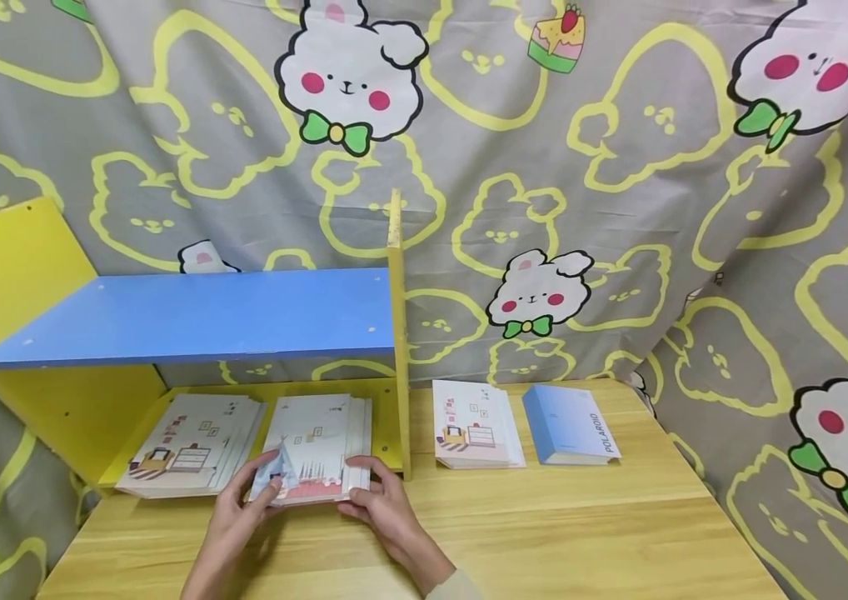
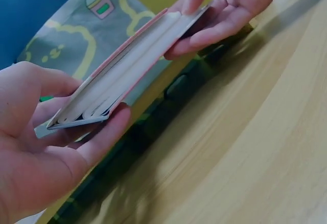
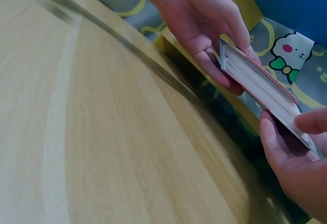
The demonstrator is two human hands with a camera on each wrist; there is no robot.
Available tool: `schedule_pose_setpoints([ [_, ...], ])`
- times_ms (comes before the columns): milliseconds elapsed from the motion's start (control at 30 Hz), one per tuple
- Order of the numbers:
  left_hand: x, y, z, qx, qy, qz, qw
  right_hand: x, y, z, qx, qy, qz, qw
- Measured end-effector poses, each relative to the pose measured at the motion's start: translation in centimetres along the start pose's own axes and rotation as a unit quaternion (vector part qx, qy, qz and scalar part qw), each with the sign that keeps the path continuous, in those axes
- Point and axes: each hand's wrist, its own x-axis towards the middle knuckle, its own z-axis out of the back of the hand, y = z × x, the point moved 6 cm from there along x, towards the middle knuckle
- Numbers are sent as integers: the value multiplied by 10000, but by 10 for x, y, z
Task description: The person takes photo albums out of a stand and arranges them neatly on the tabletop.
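Observation:
Both hands hold one book with a white illustrated cover (image 1: 315,429), showing a tent and a red rug, at the front of the shelf's lower board. My left hand (image 1: 240,504) grips its left lower corner, thumb on the cover. At the right lower edge, my right hand (image 1: 390,508) pinches it between thumb and fingers. The left wrist view shows the book's page edges (image 2: 125,68) between two stiff, red-edged covers, fingers underneath. In the right wrist view the same book (image 3: 263,88) is tilted, with a hand at each end.
A yellow shelf unit with a blue upper board (image 1: 207,317) stands at the left. Another illustrated book (image 1: 187,442) leans in it, left of the held one. On the wooden table (image 1: 544,533), right of the yellow side panel (image 1: 398,350), stand a similar book (image 1: 472,421) and a blue POLAROID book (image 1: 570,423).

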Motion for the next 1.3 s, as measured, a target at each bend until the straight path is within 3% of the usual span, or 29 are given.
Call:
schedule_pose_setpoints([
  [200,-3,-12,3,566,49,-516,9971,-7,4,1,-83,276,-60,9996],
  [300,-4,-16,2,628,-9,-715,9955,-12,9,3,-196,310,-18,9993],
  [633,-16,-20,3,497,-89,-791,9956,-21,23,3,-368,526,9,9979],
  [933,-31,-25,8,415,-150,-1145,9924,-20,42,4,-1075,420,510,9920],
  [1300,-42,-32,6,409,-182,-1087,9931,-28,55,3,-1629,71,905,9825],
])
